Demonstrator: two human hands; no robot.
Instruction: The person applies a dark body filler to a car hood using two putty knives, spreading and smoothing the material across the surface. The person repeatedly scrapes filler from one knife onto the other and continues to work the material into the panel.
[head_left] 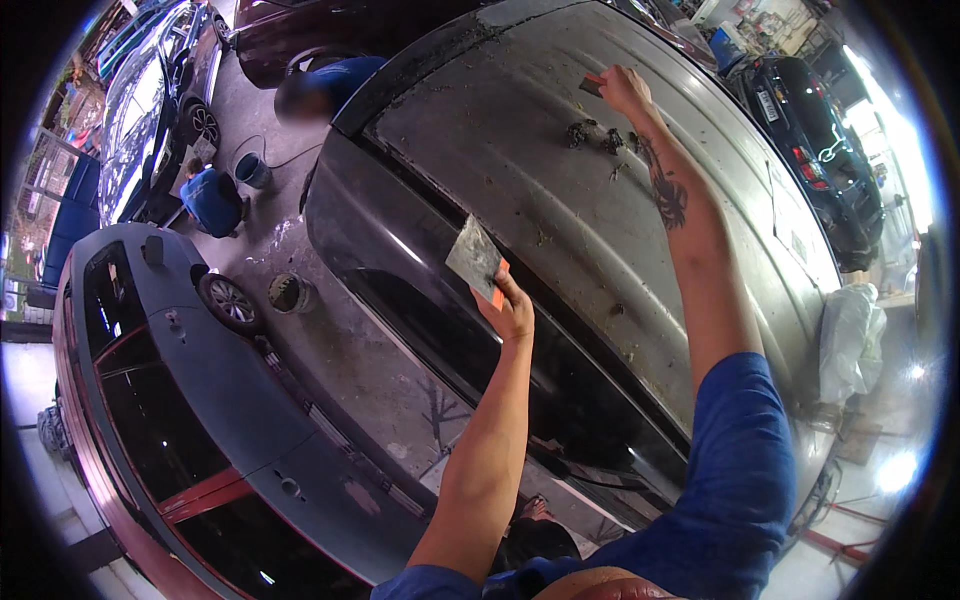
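My left hand (511, 310) grips a flat grey putty spreader (472, 252) with an orange edge, raised over the dark edge of a car roof (500, 120). My right hand (623, 87) is stretched out over the far part of the roof, closed on a small scraper (591, 85) with an orange part; whether its blade touches the surface I cannot tell. Just below and left of my right hand lie dark crumpled clumps (585, 135) among scattered specks on the ribbed, dull grey roof.
A co-worker in blue (340, 85) bends at the roof's far-left corner; another (210, 205) crouches by a car near a bucket (252, 170). A second bucket (290, 292) stands beside a matte grey car (230, 400). A black car (810, 130) and white plastic sheeting (850, 340) are at right.
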